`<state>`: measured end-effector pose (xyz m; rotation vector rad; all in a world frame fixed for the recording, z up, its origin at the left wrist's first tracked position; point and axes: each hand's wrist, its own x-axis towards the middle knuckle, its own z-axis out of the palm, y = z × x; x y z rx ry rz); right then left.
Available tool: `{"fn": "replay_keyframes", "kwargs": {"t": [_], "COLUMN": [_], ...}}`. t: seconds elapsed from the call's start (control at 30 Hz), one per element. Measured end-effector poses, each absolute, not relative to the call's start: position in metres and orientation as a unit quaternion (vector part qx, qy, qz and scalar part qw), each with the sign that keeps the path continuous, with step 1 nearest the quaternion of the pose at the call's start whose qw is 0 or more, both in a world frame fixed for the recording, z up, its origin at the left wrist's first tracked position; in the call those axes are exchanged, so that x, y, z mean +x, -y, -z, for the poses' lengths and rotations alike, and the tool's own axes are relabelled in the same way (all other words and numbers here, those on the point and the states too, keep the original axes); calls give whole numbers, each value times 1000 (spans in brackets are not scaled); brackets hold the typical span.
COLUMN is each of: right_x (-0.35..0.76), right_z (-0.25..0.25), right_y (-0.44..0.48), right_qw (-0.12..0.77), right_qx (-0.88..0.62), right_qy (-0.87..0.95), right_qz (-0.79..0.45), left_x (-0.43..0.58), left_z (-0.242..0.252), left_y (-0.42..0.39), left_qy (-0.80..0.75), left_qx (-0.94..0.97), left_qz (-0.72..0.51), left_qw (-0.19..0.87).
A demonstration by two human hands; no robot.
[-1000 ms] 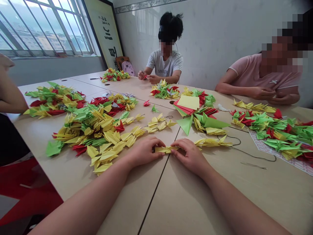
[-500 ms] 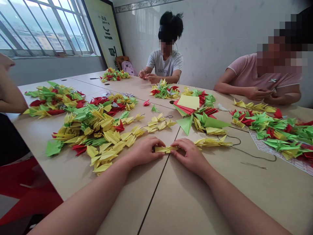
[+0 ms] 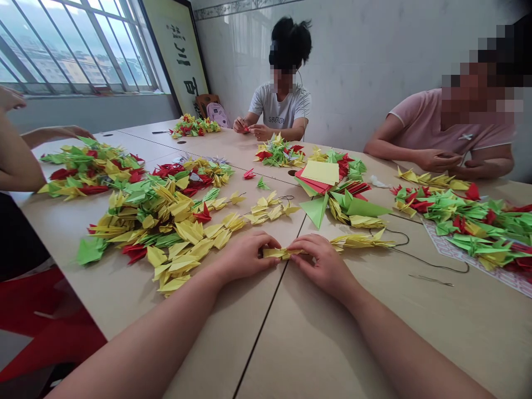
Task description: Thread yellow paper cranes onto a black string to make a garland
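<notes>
1. On the wide table [image 3: 316, 343], well in from its left edge, one yellow paper strip [image 3: 275, 254] sits right between the two hands, over the dark line [image 3: 262, 327] where the table tops meet.
2. The strip's long way goes side to side, from hand to hand. Neither hand is nearer, as both touch it.
3. The left hand [image 3: 249, 255] is curled almost closed, with thumb and fingers pinching the strip's left end.
4. The right hand [image 3: 320, 257] is curled too, and pinches the right end.
5. Just past the right hand lies one row of yellow folded papers [image 3: 368, 241]. I cannot tell if it joins the strip, as the hand hides that bit.
6. Toward the table's right side, I count one black thread [image 3: 432, 261] and one thin wire [image 3: 431, 281].
7. Farther off are one lone red paper [image 3: 248, 174], one lone green paper [image 3: 261, 184] and one stack of squares [image 3: 321, 173].
8. The big mixed heap [image 3: 166, 213] beyond the left hand has too many papers to count.
9. Two people sit at the far edge.
</notes>
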<state>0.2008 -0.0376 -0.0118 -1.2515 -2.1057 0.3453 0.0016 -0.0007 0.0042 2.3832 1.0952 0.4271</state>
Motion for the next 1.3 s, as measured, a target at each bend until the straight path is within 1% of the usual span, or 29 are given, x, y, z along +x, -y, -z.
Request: {"fn": "replay_keyframes", "kwargs": {"t": [0.4,0.57,0.67,0.8,0.87,0.97,1.07,1.23,1.3], "right_x": [201,201,202,202,202,202,203,207,208], "right_z": [13,13,11,8,7,6,5,4,4], "right_y": [36,37,38,39,40,40,40,40,39], "right_qw": [327,354,386,436,449,463,474,510,526], "right_qx": [-485,-489,-492,-502,-508,-518,-529,-546,-553], "right_qy": [799,788,774,745,734,719,704,665,647], "right_qz": [-138,-123,-100,-54,-40,-32,-27,-3,0], "left_x": [2,2,-4,-18,-21,-20,-16,-11,-9], "left_z": [-4,-7,-16,-29,-31,-28,-25,-19,-15], "left_y": [1,3,4,3,1,0,1,5,5], "left_qy": [-400,-405,-409,-482,-521,-537,-529,-462,-433], "left_qx": [870,862,846,724,676,696,745,852,875], "left_qz": [-164,-183,-278,-488,-520,-477,-404,-218,-167], "left_qw": [237,244,197,72,34,15,29,115,136]}}
